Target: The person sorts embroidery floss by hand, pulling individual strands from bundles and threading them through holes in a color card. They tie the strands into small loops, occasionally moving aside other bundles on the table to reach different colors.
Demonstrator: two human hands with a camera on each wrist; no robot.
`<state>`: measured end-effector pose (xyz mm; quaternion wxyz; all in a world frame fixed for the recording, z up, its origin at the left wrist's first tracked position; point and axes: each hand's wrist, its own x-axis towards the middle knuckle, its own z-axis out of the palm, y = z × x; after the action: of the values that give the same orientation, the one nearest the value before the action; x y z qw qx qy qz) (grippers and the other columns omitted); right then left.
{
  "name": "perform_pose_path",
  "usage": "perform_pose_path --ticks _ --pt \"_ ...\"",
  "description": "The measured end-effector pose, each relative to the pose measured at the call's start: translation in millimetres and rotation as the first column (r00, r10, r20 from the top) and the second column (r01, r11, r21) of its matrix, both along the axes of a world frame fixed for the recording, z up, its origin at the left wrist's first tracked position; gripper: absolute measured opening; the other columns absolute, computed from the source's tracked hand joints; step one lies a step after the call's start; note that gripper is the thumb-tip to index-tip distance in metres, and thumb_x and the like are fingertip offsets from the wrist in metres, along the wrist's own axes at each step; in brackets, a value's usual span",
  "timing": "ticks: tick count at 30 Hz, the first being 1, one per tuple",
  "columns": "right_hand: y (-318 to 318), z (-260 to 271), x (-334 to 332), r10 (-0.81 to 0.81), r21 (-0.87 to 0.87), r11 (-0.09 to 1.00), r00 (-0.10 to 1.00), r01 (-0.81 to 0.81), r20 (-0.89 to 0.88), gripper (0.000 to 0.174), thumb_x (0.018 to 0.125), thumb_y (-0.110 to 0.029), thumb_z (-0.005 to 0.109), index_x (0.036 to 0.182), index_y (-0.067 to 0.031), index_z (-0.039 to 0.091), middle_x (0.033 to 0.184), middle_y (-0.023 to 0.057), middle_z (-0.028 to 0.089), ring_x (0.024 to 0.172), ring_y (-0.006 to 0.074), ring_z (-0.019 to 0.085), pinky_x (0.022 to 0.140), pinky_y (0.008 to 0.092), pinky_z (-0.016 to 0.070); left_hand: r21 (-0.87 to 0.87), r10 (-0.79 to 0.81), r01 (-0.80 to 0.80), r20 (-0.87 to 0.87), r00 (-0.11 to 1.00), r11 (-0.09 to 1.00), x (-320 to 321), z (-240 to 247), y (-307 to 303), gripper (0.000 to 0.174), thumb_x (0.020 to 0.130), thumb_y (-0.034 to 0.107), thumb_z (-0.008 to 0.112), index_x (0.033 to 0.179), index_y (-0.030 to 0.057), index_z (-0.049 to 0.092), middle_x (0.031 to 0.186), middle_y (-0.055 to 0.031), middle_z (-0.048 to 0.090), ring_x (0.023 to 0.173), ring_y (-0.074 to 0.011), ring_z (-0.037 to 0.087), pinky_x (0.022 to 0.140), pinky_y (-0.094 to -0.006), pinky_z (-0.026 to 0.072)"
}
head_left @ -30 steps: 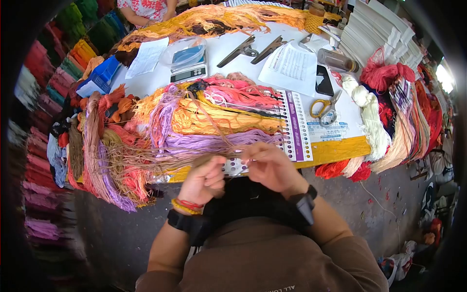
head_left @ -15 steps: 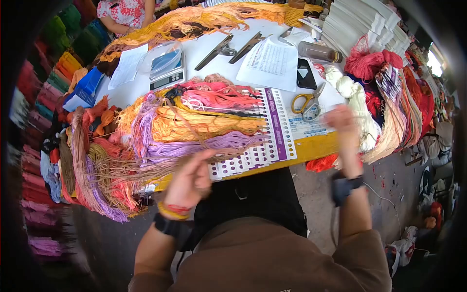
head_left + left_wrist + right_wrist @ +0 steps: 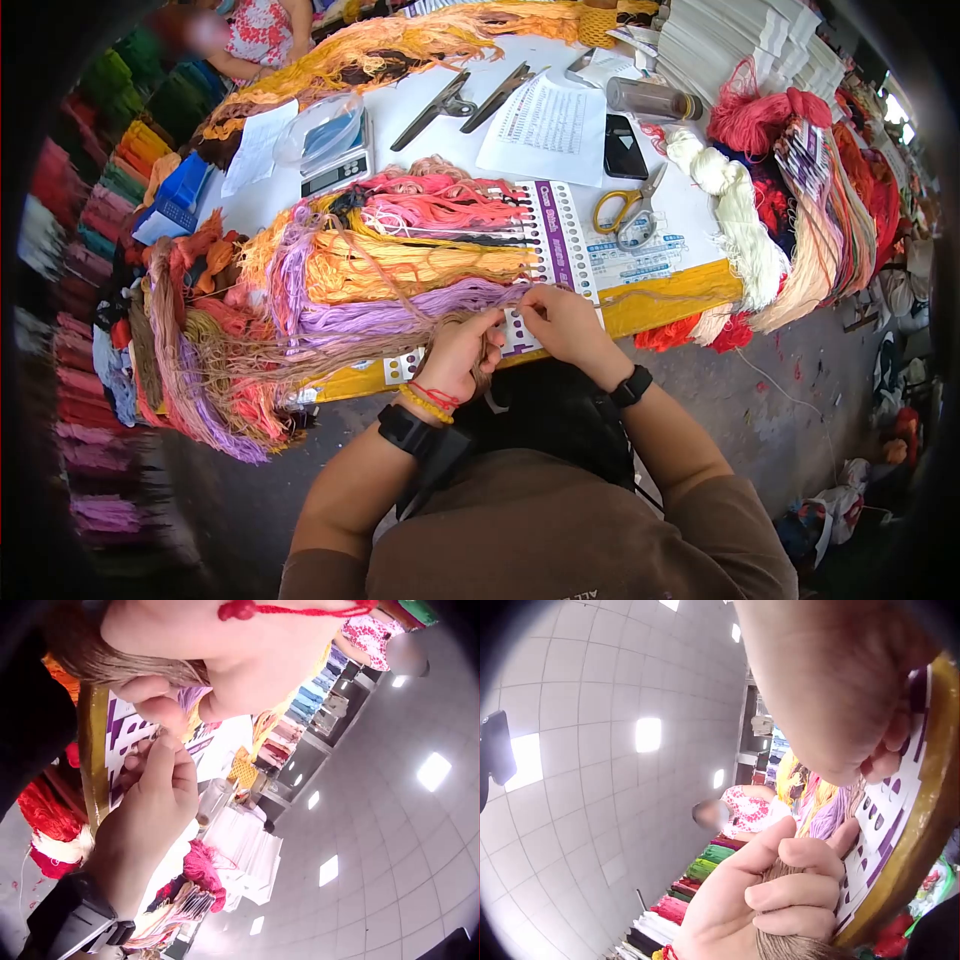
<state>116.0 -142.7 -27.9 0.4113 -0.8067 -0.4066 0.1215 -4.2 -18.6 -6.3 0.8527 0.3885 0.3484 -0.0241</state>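
Note:
My left hand has its fingers curled round a bundle of brown thread, which trails over the table edge. Close to its fingertips, my right hand has thumb and forefinger pinched together above the punched card; in the left wrist view the right hand meets the left fingertips. Whatever lies in that pinch is too small to make out. Purple skeins and yellow-orange skeins lie just beyond the hands, their ends at the card's holes.
Scissors, a phone, printed sheets, metal clips and a scale lie farther back. White skeins hang at the right edge. Someone in a floral top is at the far left.
My right hand has come back from the right, near the scissors, to beside the left fingertips. Brown thread now shows in the left hand, which has shifted slightly right.

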Motion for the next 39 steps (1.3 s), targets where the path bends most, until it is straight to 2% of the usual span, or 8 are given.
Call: perform_pose_path --ticks 5,24,26,28,30,32,36,39 --pt "1.2 -3.5 1.1 -0.019 0.027 0.999 1.0 0.019 -0.003 0.012 0.076 -0.02 0.058 0.08 -0.0097 0.059 0.071 0.0113 0.061 0.068 0.0313 0.06 0.059 0.0399 0.0467 0.357 -0.013 0.001 0.03 0.999 0.934 14.5 6.7 -13.6 0.013 0.083 0.008 0.054 0.094 0.0016 0.055 0.074 -0.0014 0.058 0.058 -0.0095 0.056 0.045 -0.0192 0.0368" --pt "-3.2 3.1 -3.8 -0.029 0.014 0.999 0.99 0.031 -0.135 0.016 0.074 -0.022 0.058 0.083 -0.0089 0.061 0.069 0.0085 0.062 0.066 0.0271 0.061 0.059 0.0371 0.0477 0.666 -0.114 0.1 -0.022 0.993 0.739 19.0 -6.7 -9.8 0.01 0.08 0.007 0.056 0.08 -0.0004 0.062 0.067 -0.0042 0.06 0.05 -0.0068 0.051 0.041 -0.0172 0.0346" --pt "-5.9 -2.1 -3.0 0.001 0.059 0.998 0.986 0.009 -0.169 0.014 0.075 -0.014 0.061 0.086 -0.0048 0.06 0.069 0.0086 0.06 0.063 0.019 0.061 0.058 0.0309 0.0472 0.682 -0.085 0.029 0.049 0.995 0.731 5.4 -2.4 2.6 0.009 0.08 0.008 0.058 0.08 0.0003 0.063 0.066 -0.003 0.06 0.052 -0.0058 0.052 0.041 -0.0169 0.0345" --pt "-6.5 -7.6 -4.7 -0.01 0.086 0.996 0.995 0.019 -0.102 0.014 0.075 -0.013 0.061 0.086 -0.0044 0.06 0.071 0.0092 0.06 0.063 0.0193 0.06 0.057 0.0303 0.0469 0.614 -0.119 0.05 0.071 0.99 0.788 -6.7 2.9 16.1 0.008 0.08 0.007 0.057 0.083 0.0004 0.061 0.073 -0.0039 0.061 0.055 -0.0048 0.051 0.041 -0.0163 0.0333" --pt "-5.5 -9.8 -5.9 -0.016 0.114 0.993 0.999 0.019 -0.03 0.014 0.075 -0.012 0.062 0.086 -0.0041 0.06 0.073 0.0099 0.06 0.063 0.0195 0.06 0.057 0.0296 0.0466 0.202 0.018 -0.066 0.231 0.973 0.977 -13.8 13.4 19.7 0.01 0.082 0.007 0.056 0.089 0.0013 0.06 0.074 -0.0036 0.06 0.056 -0.0042 0.049 0.042 -0.0164 0.033" --pt "-3.9 -9.5 -5.7 -0.033 0.073 0.997 0.997 0.028 0.065 0.012 0.075 -0.013 0.059 0.084 -0.0057 0.06 0.08 0.014 0.061 0.069 0.0294 0.06 0.061 0.0374 0.0473 0.106 0.034 -0.065 0.274 0.961 0.992 -14.9 20.0 20.0 0.012 0.085 0.007 0.053 0.094 0.0016 0.058 0.077 -0.0038 0.058 0.056 -0.0055 0.046 0.041 -0.0168 0.0314" --pt "-7.5 -10.4 -4.6 -0.044 0.125 0.991 0.999 0.041 0.021 0.011 0.077 -0.012 0.06 0.086 -0.0052 0.06 0.076 0.01 0.061 0.064 0.0226 0.059 0.057 0.0323 0.0464 -0.159 -0.04 0.107 0.375 0.926 0.981 -13.7 22.1 20.0 0.018 0.087 0.016 0.052 0.101 0.005 0.057 0.084 -0.0042 0.06 0.058 -0.0077 0.048 0.045 -0.0174 0.0329" --pt "-8.9 -15.3 -4.4 0.062 0.277 0.959 0.911 0.059 -0.408 0.011 0.078 -0.011 0.061 0.086 -0.0046 0.059 0.072 0.0044 0.059 0.06 0.0125 0.055 0.054 0.0251 0.0436 -0.134 -0.094 0.131 0.253 0.963 0.982 0.6 10.6 5.4 0.022 0.088 0.019 0.053 0.106 0.0071 0.057 0.09 -0.0037 0.061 0.06 -0.0084 0.051 0.047 -0.0175 0.0331"
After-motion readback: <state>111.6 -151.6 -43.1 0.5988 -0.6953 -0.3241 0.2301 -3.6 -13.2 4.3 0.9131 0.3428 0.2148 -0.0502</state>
